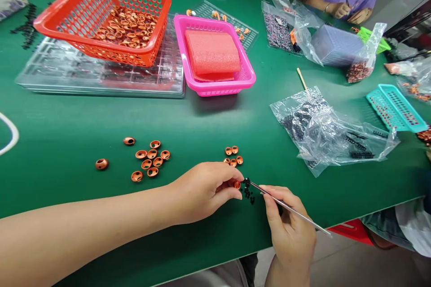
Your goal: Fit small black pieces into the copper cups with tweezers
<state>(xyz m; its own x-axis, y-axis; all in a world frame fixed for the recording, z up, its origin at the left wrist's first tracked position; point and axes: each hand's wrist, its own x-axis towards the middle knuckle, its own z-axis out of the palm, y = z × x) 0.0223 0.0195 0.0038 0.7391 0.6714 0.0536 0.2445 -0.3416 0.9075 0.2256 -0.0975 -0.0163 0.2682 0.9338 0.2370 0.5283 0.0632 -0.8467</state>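
Note:
My left hand (210,193) pinches a small copper-coloured hollow piece (237,184) between thumb and fingers, just above the table. In my right hand (291,224) is a thin metal rod (296,212), gripped like a pen. Its tip reaches tiny black parts (248,192) lying beside the left fingertips; whether it touches one, I cannot tell. Just beyond the left hand sits a small group of copper-coloured pieces (235,149), partly hidden by the fingers. More open copper-coloured pieces (152,154) are spread on the table above my left forearm.
A red basket (101,51) of copper pieces stands on clear plastic trays (111,91). Beside it is a pink basket (219,88) with folded foam (212,51). Clear bags (323,130) with black parts lie right, near a turquoise basket (397,107). Another person's hands (340,10) work opposite.

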